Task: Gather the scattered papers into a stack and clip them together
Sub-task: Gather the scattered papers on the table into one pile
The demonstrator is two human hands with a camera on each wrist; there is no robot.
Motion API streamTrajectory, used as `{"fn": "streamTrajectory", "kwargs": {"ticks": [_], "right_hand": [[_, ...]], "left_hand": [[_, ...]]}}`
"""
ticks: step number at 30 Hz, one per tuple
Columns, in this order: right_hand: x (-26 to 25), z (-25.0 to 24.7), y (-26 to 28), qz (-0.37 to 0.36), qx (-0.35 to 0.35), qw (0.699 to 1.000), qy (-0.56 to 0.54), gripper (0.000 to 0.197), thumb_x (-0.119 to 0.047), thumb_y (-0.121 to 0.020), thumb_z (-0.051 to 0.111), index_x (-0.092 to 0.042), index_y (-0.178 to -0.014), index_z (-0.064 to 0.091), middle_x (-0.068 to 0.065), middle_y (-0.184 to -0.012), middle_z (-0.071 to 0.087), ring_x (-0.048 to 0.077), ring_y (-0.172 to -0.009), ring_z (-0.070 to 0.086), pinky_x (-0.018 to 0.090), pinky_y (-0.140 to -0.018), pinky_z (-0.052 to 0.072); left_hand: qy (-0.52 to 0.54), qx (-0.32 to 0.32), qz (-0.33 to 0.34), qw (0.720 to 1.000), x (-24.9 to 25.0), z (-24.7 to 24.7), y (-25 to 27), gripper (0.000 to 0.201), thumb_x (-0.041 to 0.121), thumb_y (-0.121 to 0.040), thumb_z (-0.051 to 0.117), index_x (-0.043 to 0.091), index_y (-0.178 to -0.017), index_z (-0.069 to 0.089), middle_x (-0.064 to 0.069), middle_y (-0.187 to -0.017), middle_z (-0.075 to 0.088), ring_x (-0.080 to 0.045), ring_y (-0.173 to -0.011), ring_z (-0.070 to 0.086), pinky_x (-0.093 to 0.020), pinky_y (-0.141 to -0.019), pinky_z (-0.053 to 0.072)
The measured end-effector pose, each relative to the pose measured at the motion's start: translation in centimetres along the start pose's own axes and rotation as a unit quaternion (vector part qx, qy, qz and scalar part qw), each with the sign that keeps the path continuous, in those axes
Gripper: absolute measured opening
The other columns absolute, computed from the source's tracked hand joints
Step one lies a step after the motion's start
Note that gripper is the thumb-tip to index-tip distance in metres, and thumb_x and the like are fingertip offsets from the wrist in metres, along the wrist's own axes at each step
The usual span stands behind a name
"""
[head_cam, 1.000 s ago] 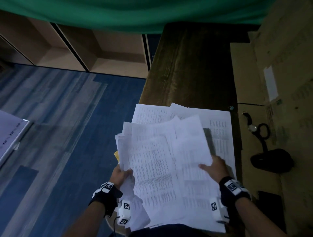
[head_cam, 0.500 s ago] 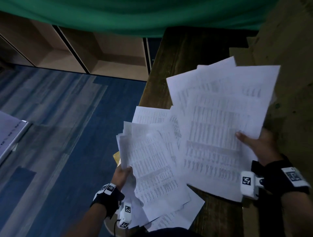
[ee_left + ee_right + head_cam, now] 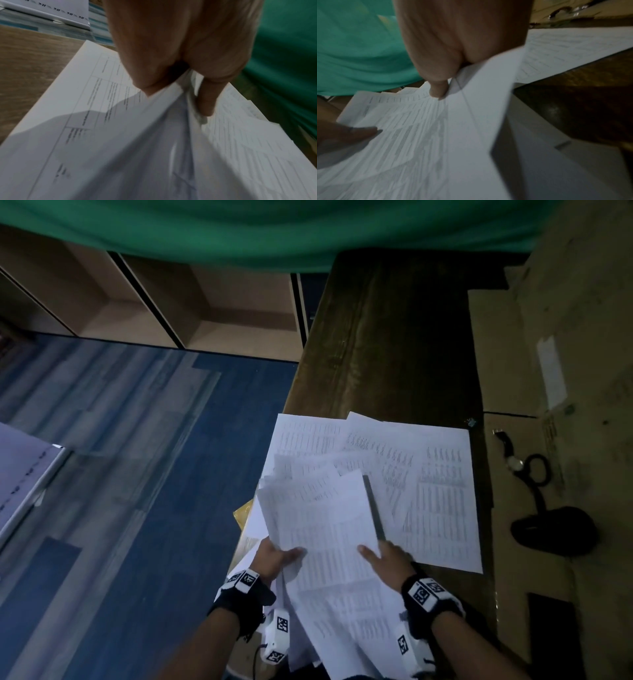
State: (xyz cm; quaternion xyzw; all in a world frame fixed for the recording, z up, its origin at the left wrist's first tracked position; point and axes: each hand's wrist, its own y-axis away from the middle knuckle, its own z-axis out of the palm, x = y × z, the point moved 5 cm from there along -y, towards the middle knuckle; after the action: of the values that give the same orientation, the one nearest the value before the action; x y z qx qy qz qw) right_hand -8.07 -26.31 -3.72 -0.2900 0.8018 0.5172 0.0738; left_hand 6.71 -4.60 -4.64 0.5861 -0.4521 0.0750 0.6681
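Note:
Both hands hold a loose bundle of printed white papers [image 3: 322,529] above the near end of the dark wooden table [image 3: 394,337]. My left hand [image 3: 282,556] grips the bundle's left side, thumb on top. In the left wrist view the left hand [image 3: 173,89] pinches the crumpled sheets [image 3: 154,142]. My right hand [image 3: 380,554] pinches the bundle's right edge, and its thumb [image 3: 438,90] presses on the top sheet [image 3: 423,135]. More printed sheets [image 3: 438,491] lie flat and overlapping on the table beyond and to the right. A small shiny clip-like thing [image 3: 472,422] sits at the table's right edge.
Cardboard [image 3: 513,354] lies along the table's right side, with a wristwatch [image 3: 513,462] and a black pouch [image 3: 555,529] on it. Something yellow [image 3: 241,513] shows under the papers at the table's left edge. Blue floor and wooden shelves lie to the left.
My right hand, which held a raised bundle of sheets up at the right, has come back down and now pinches the bundle in my left hand. Sheets lie flat on the table at the right.

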Motion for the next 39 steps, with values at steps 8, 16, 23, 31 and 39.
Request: {"fn": "streamTrajectory", "kwargs": {"ticks": [8,16,23,31,39], "right_hand": [[2.7,-8.4,-1.2,0.018,0.287,0.955,-0.076,0.024,-0.027,-0.088,0.064,-0.016,-0.108,0.062,0.007,-0.111,0.064,0.026,-0.106,0.061,0.032,-0.082,0.047],[6.7,-12.1,-4.0,0.190,0.302,0.932,-0.069,0.110,-0.053,-0.051,0.086,-0.021,-0.139,0.028,0.015,-0.147,0.022,0.042,-0.132,0.025,0.065,-0.102,0.033],[4.9,-10.9,-4.3,0.234,0.323,0.909,-0.119,0.117,-0.038,-0.052,0.091,-0.022,-0.144,0.020,0.020,-0.148,0.019,0.045,-0.134,0.023,0.065,-0.105,0.029],[3.1,-9.8,-3.9,0.201,0.341,0.903,-0.167,0.120,-0.032,-0.050,0.093,-0.025,-0.143,0.018,0.021,-0.145,0.023,0.046,-0.129,0.030,0.065,-0.097,0.039],[0.1,-8.2,-5.2,0.063,0.269,0.917,-0.289,0.115,-0.010,-0.065,0.086,-0.024,-0.151,0.012,0.019,-0.143,0.041,0.040,-0.128,0.045,0.057,-0.100,0.043]], "left_hand": [[-0.098,0.161,0.048,0.981,1.3,-5.4,0.1,0.021,-0.005,-0.081,0.068,0.002,-0.065,0.057,-0.002,-0.049,0.059,-0.013,-0.047,0.058,-0.019,-0.042,0.042],[-0.060,0.174,0.003,0.983,-0.9,-7.3,-0.6,0.016,-0.001,-0.085,0.065,0.001,-0.074,0.053,-0.017,-0.064,0.057,-0.029,-0.059,0.059,-0.033,-0.056,0.050],[-0.059,0.177,0.016,0.982,-0.5,-7.1,-0.2,0.006,-0.001,-0.088,0.064,-0.002,-0.084,0.058,-0.010,-0.067,0.061,-0.022,-0.062,0.059,-0.024,-0.053,0.044],[-0.056,0.169,0.007,0.984,-0.4,-7.1,-0.2,0.008,-0.002,-0.088,0.063,0.000,-0.082,0.057,-0.011,-0.066,0.061,-0.027,-0.063,0.059,-0.025,-0.054,0.046],[-0.055,0.155,0.001,0.986,-1.1,-7.6,-1.0,0.009,-0.001,-0.087,0.065,-0.004,-0.094,0.061,-0.012,-0.076,0.066,-0.032,-0.075,0.063,-0.033,-0.069,0.050]]}}
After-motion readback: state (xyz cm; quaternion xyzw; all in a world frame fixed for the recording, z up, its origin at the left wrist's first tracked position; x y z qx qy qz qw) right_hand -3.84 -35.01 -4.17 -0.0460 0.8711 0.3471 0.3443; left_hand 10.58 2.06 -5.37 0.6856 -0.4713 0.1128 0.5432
